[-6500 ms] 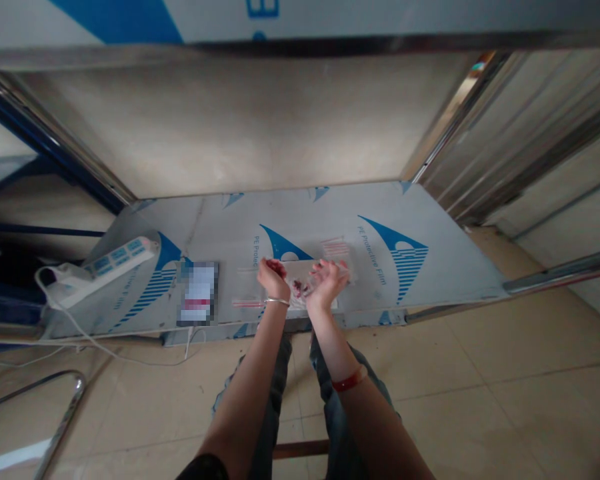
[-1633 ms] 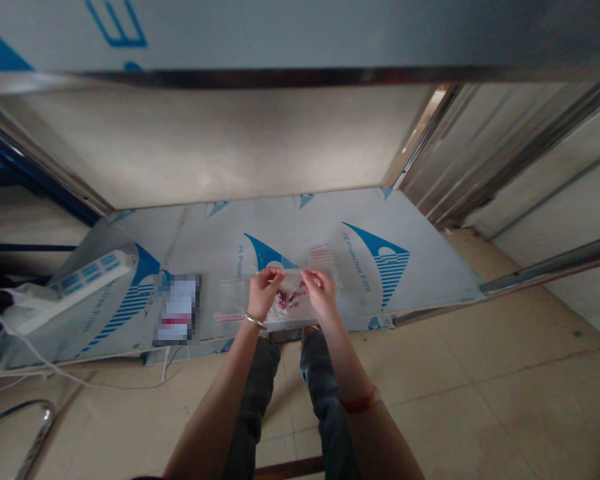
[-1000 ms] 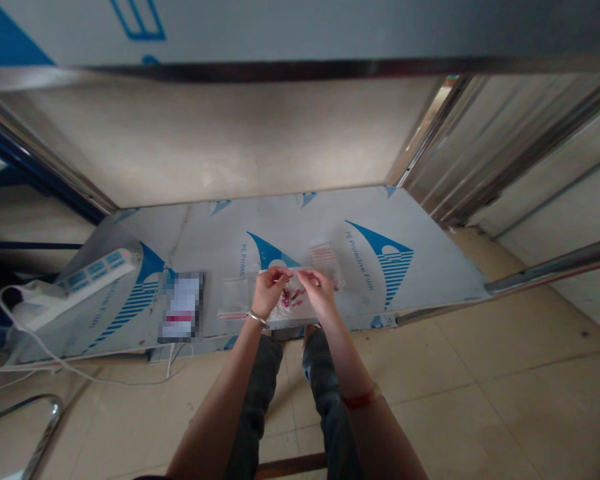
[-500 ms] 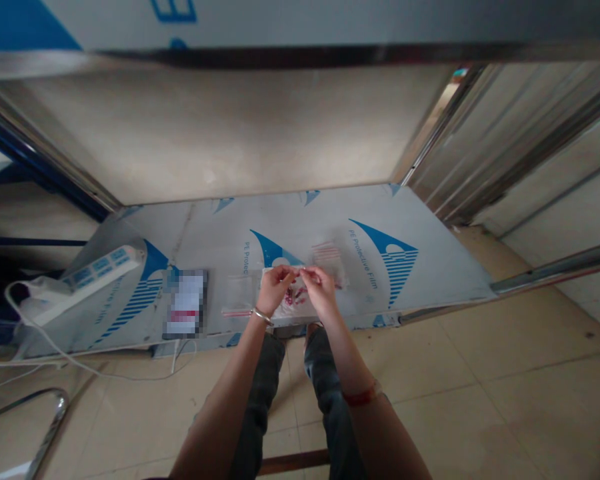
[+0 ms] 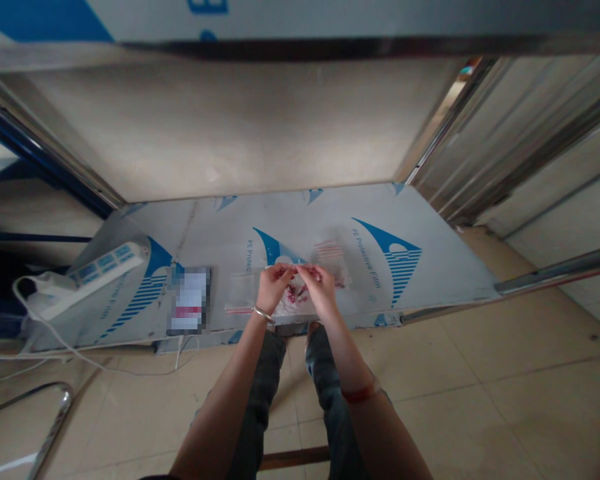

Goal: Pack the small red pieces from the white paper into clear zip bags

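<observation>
My left hand (image 5: 275, 281) and my right hand (image 5: 319, 281) meet fingertip to fingertip above the near edge of the bench. Both are closed in a pinch, and whatever sits between the fingers is too small to make out. Below them, small dark red pieces (image 5: 291, 295) lie on a clear plastic bag (image 5: 296, 308). A flat clear zip bag (image 5: 240, 291) with a red closure strip rests left of my left hand. Beyond my right hand is a stack of clear zip bags (image 5: 330, 252) with red strips.
The bench (image 5: 210, 233) wears printed protective film. On its left side are a phone (image 5: 190, 300) with a blurred screen and a white power strip (image 5: 93, 277) with a trailing cable (image 5: 100, 365). A shelf edge (image 5: 300, 48) crosses overhead. A chromed tube frame (image 5: 60, 413) stands at lower left.
The view has shifted slightly. My fingertips have drawn a little closer together, and the fingers of my right hand have turned slightly. Things on the bench have kept their places.
</observation>
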